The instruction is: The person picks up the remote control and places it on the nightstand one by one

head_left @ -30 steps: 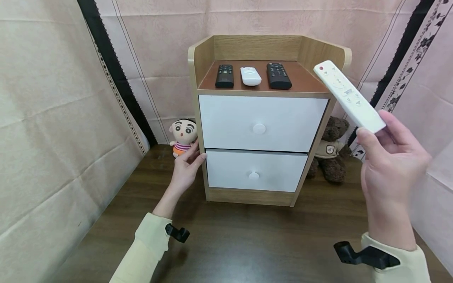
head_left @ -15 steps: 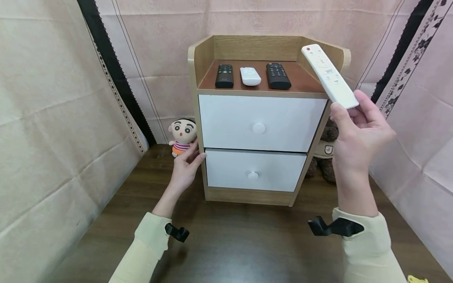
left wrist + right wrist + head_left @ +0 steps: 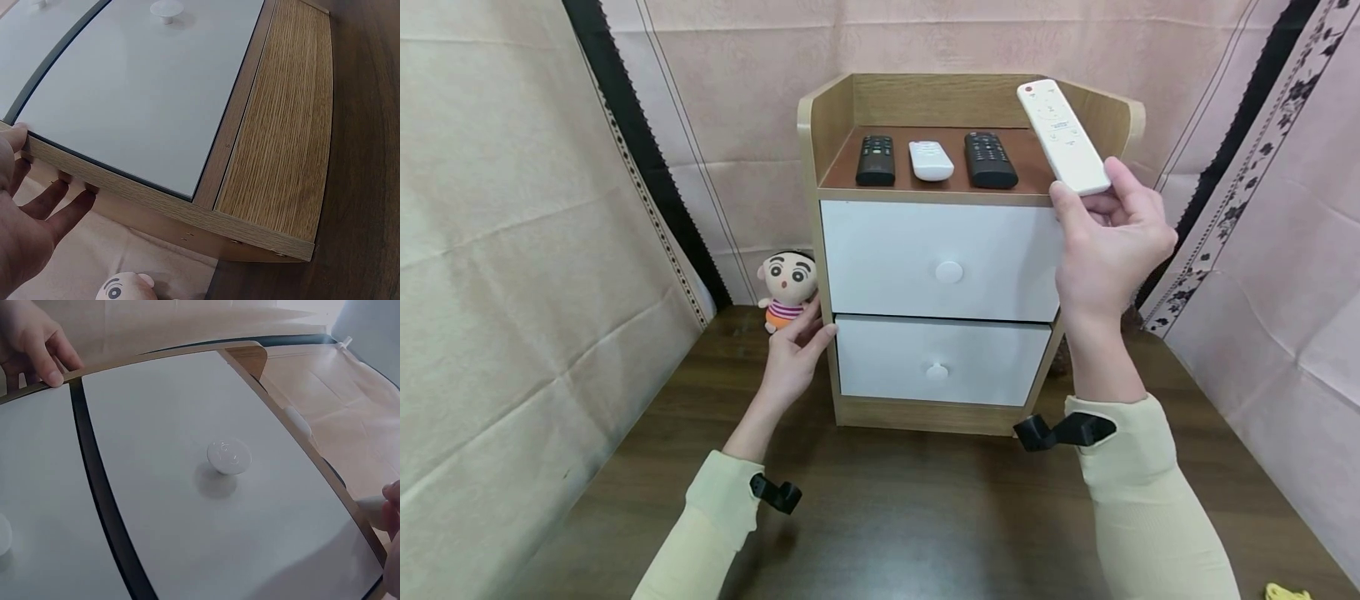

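Observation:
My right hand (image 3: 1108, 242) pinches the lower end of a white remote control (image 3: 1063, 137), between thumb and fingers. In the head view the remote is tilted over the right side of the cabinet's top shelf. My left hand (image 3: 793, 358) rests on the left side of the small wooden cabinet (image 3: 925, 419), thumb at its front edge. The left wrist view shows those fingers (image 3: 72, 215) fairly straight against the side panel. On the brown shelf lie a black remote (image 3: 876, 162), a small white remote (image 3: 931, 161) and another black remote (image 3: 990, 161), side by side.
The cabinet has two white drawers, upper (image 3: 887, 250) and lower (image 3: 880, 358), both closed, with round knobs. A plush doll (image 3: 788, 283) sits left of it. A yellow object (image 3: 1287, 592) shows at the bottom right. Curtains surround the wooden table (image 3: 880, 517).
My right hand has moved left and up with the white remote, bringing it over the shelf's right side. It now mostly hides the brown teddy bear. The left hand has stayed put.

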`<state>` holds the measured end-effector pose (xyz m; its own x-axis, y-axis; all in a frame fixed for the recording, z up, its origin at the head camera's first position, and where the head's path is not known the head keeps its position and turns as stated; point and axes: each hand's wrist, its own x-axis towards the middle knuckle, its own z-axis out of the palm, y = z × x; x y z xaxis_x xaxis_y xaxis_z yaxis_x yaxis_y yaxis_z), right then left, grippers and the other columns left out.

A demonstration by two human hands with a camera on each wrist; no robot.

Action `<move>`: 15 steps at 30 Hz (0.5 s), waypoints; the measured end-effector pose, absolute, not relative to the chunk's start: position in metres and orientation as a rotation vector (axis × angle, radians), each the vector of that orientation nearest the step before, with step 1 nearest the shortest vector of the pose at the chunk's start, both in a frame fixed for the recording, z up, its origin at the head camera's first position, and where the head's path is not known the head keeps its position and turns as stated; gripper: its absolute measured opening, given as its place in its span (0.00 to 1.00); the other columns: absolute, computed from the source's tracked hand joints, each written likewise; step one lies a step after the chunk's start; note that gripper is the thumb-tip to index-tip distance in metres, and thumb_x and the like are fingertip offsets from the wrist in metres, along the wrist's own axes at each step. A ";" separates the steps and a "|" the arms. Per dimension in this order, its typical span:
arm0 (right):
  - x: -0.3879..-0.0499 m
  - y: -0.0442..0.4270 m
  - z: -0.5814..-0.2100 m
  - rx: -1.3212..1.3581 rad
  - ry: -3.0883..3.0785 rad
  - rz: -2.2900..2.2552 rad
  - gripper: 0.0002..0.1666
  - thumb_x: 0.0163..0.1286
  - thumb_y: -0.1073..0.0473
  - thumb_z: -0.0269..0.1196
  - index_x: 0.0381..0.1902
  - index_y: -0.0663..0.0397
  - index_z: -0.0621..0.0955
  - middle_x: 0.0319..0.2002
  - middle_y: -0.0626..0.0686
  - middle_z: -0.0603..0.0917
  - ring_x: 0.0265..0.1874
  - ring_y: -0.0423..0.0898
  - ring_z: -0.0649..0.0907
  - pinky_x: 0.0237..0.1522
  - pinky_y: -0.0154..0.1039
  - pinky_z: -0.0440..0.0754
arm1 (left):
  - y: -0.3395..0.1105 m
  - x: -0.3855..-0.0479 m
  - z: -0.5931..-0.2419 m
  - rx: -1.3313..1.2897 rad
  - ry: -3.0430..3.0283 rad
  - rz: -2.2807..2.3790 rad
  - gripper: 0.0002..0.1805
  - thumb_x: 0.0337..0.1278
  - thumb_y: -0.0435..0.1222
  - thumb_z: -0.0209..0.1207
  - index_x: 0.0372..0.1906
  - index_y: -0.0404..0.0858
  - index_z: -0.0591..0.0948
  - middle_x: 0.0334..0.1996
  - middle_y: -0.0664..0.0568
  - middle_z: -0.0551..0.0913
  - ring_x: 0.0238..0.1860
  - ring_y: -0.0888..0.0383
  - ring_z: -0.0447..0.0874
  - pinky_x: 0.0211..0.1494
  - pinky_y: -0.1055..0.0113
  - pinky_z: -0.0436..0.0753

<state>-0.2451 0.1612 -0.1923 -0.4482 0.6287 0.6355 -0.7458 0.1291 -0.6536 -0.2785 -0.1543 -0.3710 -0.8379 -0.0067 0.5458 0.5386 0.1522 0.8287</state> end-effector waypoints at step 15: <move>-0.256 0.152 -0.181 0.002 -1.500 1.313 0.27 0.56 0.64 0.79 0.55 0.61 0.87 0.37 0.45 0.78 0.30 0.34 0.83 0.34 0.23 0.81 | -0.153 -0.275 -0.369 -0.489 -2.023 -1.732 0.31 0.70 0.31 0.63 0.75 0.38 0.71 0.66 0.41 0.78 0.62 0.43 0.79 0.58 0.64 0.83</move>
